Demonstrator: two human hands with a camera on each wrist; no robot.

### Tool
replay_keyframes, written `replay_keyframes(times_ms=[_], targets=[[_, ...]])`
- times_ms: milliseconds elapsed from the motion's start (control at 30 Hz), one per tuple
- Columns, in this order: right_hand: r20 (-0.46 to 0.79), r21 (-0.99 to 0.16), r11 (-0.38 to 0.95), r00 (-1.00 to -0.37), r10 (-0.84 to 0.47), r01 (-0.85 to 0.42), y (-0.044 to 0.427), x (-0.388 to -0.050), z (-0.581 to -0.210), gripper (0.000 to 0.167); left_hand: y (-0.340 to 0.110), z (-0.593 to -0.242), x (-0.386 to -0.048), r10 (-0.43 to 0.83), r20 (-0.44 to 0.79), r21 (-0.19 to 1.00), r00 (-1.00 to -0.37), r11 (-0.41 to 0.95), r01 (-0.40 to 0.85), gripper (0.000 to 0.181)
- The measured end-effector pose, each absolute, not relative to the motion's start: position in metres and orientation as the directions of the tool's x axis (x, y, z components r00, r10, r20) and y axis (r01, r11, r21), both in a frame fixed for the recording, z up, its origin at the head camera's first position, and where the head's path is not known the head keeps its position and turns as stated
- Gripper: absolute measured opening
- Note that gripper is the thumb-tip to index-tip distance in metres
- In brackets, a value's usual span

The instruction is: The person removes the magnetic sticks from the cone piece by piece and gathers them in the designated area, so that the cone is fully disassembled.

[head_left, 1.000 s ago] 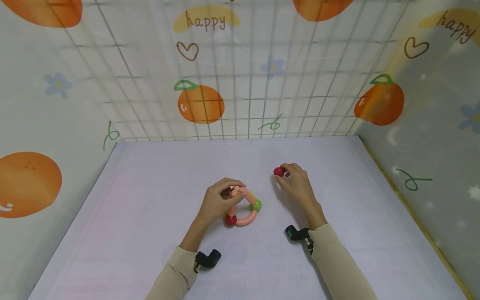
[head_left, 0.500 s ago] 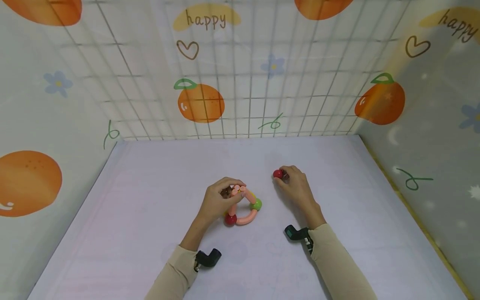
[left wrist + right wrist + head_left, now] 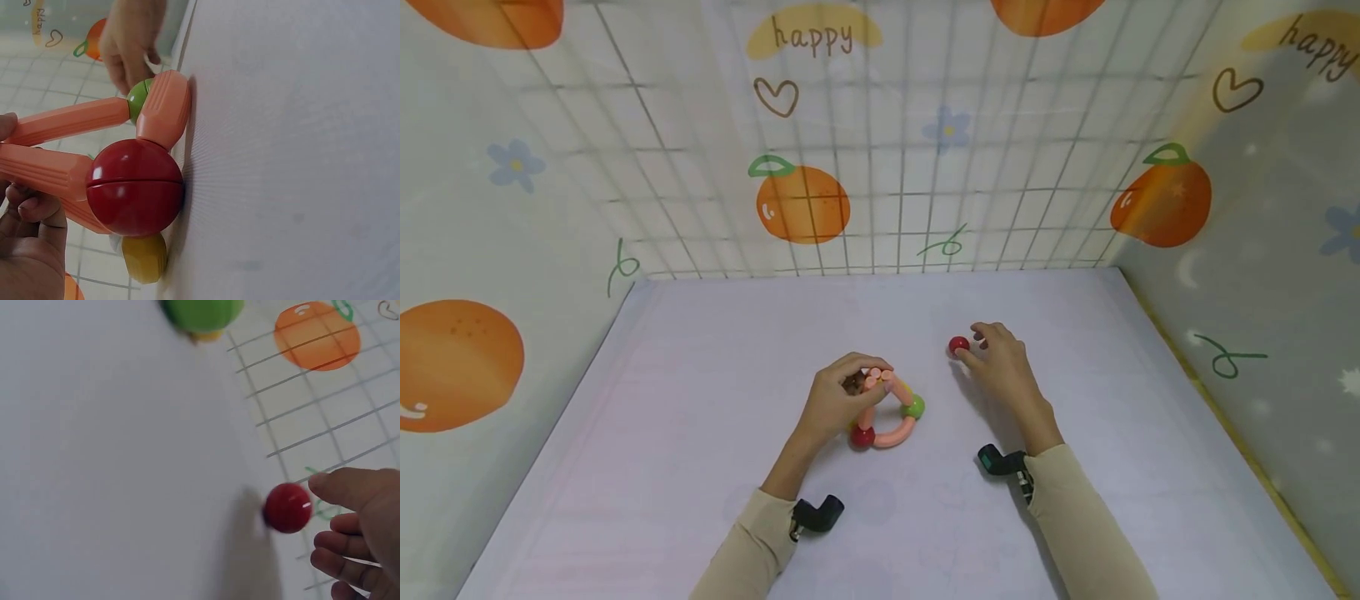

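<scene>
A small frame of pink rods and coloured balls stands on the table; its red ball [image 3: 862,436] [image 3: 135,187] and green ball [image 3: 913,407] [image 3: 203,311] are at the base. My left hand [image 3: 841,398] [image 3: 34,247] holds the upper ends of the pink rods [image 3: 47,169], which meet at the top. To the right and farther back, a loose red ball [image 3: 958,345] [image 3: 288,507] rests on the table. My right hand [image 3: 1003,367] [image 3: 369,531] is beside it with fingers spread apart; in the right wrist view a gap shows between thumb and ball.
The white table [image 3: 700,350] is enclosed by hanging printed cloth with oranges and a grid [image 3: 880,167]. A yellow strip [image 3: 1217,417] runs along the table's right side. A yellow piece [image 3: 145,257] of the frame sits low by its red ball.
My right hand has let go of the loose red ball, its fingers opening and moving slightly right. The left hand and the frame have kept their places.
</scene>
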State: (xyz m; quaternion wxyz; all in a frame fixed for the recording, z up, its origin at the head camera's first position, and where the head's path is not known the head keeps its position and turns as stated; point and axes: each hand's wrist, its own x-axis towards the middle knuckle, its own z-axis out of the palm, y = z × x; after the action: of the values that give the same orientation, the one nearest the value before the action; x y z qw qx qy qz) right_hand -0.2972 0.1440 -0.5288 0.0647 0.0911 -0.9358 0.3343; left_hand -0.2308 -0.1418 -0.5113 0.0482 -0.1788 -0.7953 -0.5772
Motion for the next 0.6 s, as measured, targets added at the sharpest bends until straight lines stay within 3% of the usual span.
replay_keyframes(times_ms=[167, 400, 600], targets=[[0.317, -0.612, 0.707, -0.929, -0.191, -0.354, 0.140, -0.288, -0.507, 0.039, -0.140, -0.509, -0.230, 0.225, 0.298, 0.897, -0.928, 0.265, 0.352, 0.022], [0.420, -0.601, 0.511, -0.787, -0.452, -0.614, 0.108, -0.261, -0.474, 0.025, -0.137, -0.479, -0.216, 0.248, 0.300, 0.904, -0.921, 0.235, 0.357, 0.023], [0.412, -0.550, 0.453, -0.700, -0.583, -0.702, 0.084, -0.244, -0.465, 0.023, -0.141, -0.505, -0.228, 0.246, 0.301, 0.899, -0.921, 0.249, 0.360, 0.027]])
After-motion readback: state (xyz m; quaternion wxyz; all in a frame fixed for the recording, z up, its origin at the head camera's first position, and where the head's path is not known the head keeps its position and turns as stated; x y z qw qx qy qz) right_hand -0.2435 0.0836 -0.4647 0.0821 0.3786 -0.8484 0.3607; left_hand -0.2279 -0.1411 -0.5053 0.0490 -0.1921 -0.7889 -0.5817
